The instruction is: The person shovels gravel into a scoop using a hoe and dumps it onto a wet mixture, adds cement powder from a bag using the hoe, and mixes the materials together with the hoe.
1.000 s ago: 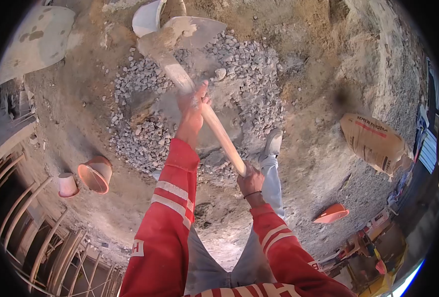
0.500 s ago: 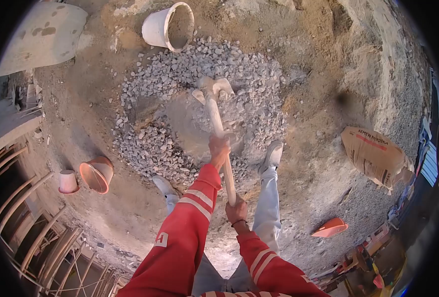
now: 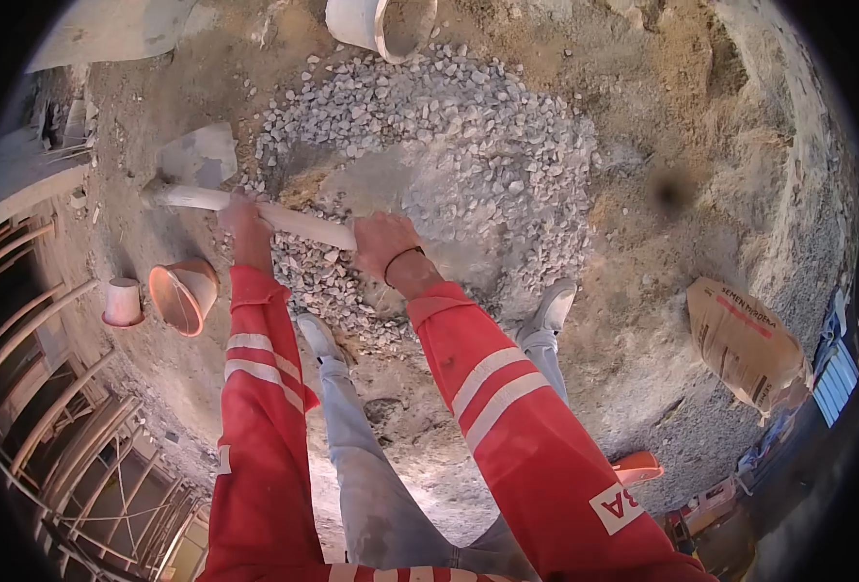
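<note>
A wooden-handled hoe lies across the view, its handle (image 3: 303,225) running left from my hands and its flat grey blade (image 3: 200,155) over the ground left of the gravel. Around the middle of the handle my left hand (image 3: 245,215) is closed, slightly blurred. My right hand (image 3: 383,242) grips the handle's right end, a dark band on its wrist. Beneath and beyond the handle spreads a ring of grey gravel (image 3: 517,145) with greyish powder (image 3: 376,184) in its middle.
A whitish bucket (image 3: 354,21) lies tipped at the top. Two orange-rimmed buckets (image 3: 185,296) (image 3: 122,302) are at the left, near curved poles (image 3: 47,325). On the right are a paper cement bag (image 3: 745,341) and an orange scoop-like piece (image 3: 638,468). My shoes stand at the gravel's near edge.
The hoe has swung from the gravel's middle to the left, its blade now beside the pile. Both hands moved left with the handle, which turned from nearly upright to nearly level in view.
</note>
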`<state>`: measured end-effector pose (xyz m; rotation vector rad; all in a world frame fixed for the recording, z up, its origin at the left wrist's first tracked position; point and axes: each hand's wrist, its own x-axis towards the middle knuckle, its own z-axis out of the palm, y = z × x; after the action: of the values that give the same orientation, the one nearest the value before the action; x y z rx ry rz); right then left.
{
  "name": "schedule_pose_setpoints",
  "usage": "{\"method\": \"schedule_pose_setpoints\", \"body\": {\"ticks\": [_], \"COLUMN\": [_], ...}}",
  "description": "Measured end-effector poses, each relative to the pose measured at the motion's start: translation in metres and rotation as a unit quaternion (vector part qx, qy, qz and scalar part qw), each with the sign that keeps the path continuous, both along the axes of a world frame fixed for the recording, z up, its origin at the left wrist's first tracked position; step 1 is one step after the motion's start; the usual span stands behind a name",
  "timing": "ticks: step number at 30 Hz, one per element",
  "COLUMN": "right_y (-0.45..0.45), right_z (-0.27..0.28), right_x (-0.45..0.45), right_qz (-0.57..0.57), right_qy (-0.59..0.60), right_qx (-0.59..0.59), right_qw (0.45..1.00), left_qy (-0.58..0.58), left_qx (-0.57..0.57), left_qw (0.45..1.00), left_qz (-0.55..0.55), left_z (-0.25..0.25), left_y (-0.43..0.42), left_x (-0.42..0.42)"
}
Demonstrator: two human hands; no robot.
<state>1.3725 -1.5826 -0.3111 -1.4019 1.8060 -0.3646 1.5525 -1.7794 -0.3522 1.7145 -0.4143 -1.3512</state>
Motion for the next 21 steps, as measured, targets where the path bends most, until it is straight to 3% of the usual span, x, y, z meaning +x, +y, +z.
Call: {"method": "schedule_pose_setpoints", "body": {"ticks": [1, 3, 4, 5, 6, 8, 11, 14, 16, 17, 20, 21], "right_y": [-0.002, 0.030, 0.058, 0.089, 0.113, 0.145, 0.157, 0.113, 0.060, 0.030, -0.030, -0.047], "right_z": [0.001, 0.010, 0.015, 0.018, 0.018, 0.016, 0.000, -0.008, 0.001, 0.006, 0.001, -0.002], "right_x": [0.003, 0.016, 0.018, 0.015, 0.011, 0.007, -0.014, -0.013, 0.019, 0.041, 0.103, 0.115], "right_qz": [-0.008, -0.047, -0.065, -0.083, -0.074, -0.054, 0.025, 0.153, 0.230, 0.271, 0.338, 0.337], "right_qy": [0.008, 0.009, 0.023, 0.039, 0.051, 0.070, 0.074, 0.052, 0.034, 0.021, 0.014, 0.001], "right_qx": [0.005, 0.148, 0.181, 0.212, 0.227, 0.231, 0.180, 0.118, 0.086, 0.093, -0.025, -0.059], "right_qw": [1.000, 0.988, 0.981, 0.973, 0.970, 0.969, 0.981, 0.980, 0.969, 0.958, 0.941, 0.940], "left_qy": [0.055, 0.188, 0.103, -0.007, -0.003, -0.029, 0.025, 0.077, 0.018, 0.059, -0.007, -0.008], "left_qx": [0.052, 0.143, 0.178, 0.196, 0.208, 0.132, 0.126, 0.007, -0.016, -0.038, 0.020, 0.076], "left_qw": [0.997, 0.963, 0.974, 0.976, 0.975, 0.989, 0.992, 0.987, 0.975, 0.964, 0.946, 0.952], "left_qz": [-0.032, -0.127, -0.099, -0.096, -0.083, -0.063, 0.012, 0.138, 0.220, 0.257, 0.322, 0.297], "left_z": [-0.042, -0.154, -0.160, -0.130, -0.152, -0.110, -0.053, -0.017, 0.017, -0.003, 0.015, -0.009], "left_y": [-0.006, 0.033, 0.074, 0.105, 0.127, 0.162, 0.173, 0.164, 0.141, 0.139, 0.125, 0.125], "left_x": [0.012, 0.043, 0.008, -0.024, -0.026, -0.051, -0.053, 0.000, 0.054, 0.110, 0.192, 0.222]}}
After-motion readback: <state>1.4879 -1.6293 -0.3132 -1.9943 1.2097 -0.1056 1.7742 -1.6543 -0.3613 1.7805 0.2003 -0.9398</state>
